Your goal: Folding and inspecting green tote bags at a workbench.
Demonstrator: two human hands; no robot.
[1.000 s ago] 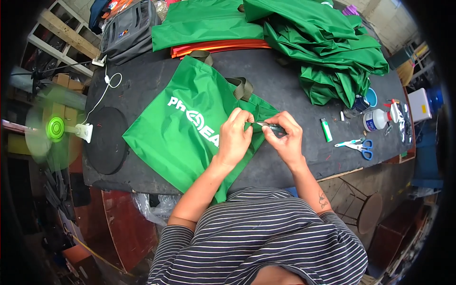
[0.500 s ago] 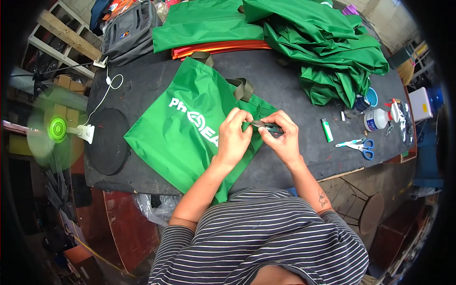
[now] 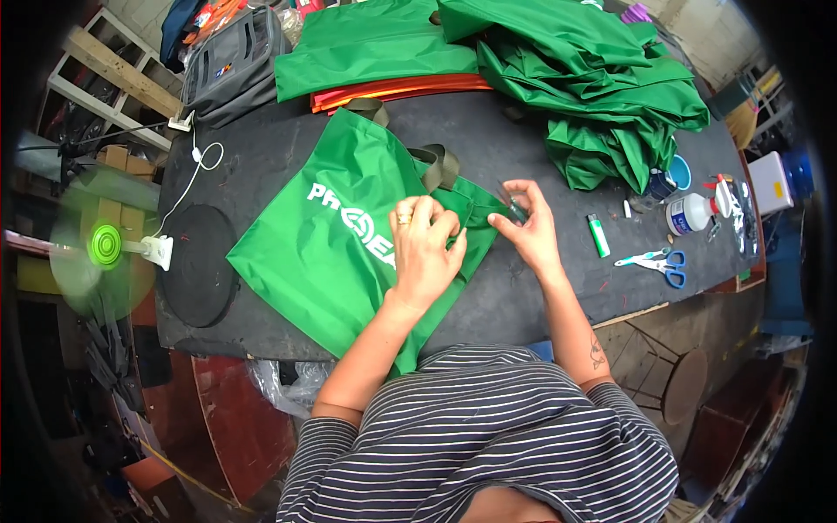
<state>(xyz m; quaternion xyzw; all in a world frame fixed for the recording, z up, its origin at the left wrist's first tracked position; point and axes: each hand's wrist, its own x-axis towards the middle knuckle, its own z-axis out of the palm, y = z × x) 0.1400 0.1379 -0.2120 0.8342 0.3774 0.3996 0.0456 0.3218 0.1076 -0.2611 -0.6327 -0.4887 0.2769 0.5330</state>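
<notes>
A green tote bag (image 3: pixel 314 235) with white lettering and dark olive handles (image 3: pixel 436 166) lies slantwise on the table before me. Over its right part, my left hand (image 3: pixel 425 253) is closed, fingers bent and a ring showing. It appears to grip the bag's fabric, though its fingertips are partly hidden. Just beyond the bag's right edge, my right hand (image 3: pixel 534 231) holds a pair of small dark thread snips (image 3: pixel 516 209) between thumb and fingers. The snips' blades are blurred and point away from me, apart from the fabric.
Green fabric (image 3: pixel 602 96) is heaped at the back right, beside folded orange fabric (image 3: pixel 401 88). To the right are a green lighter (image 3: pixel 598 235), blue-handled scissors (image 3: pixel 674 268) and a white spray bottle (image 3: pixel 689 216). A clip-on fan (image 3: pixel 106 247) spins at the left edge.
My right hand has drawn the snips away from the bag, to the right and slightly up. My left hand has turned knuckles-up and shifted a little left. The bag has stayed put.
</notes>
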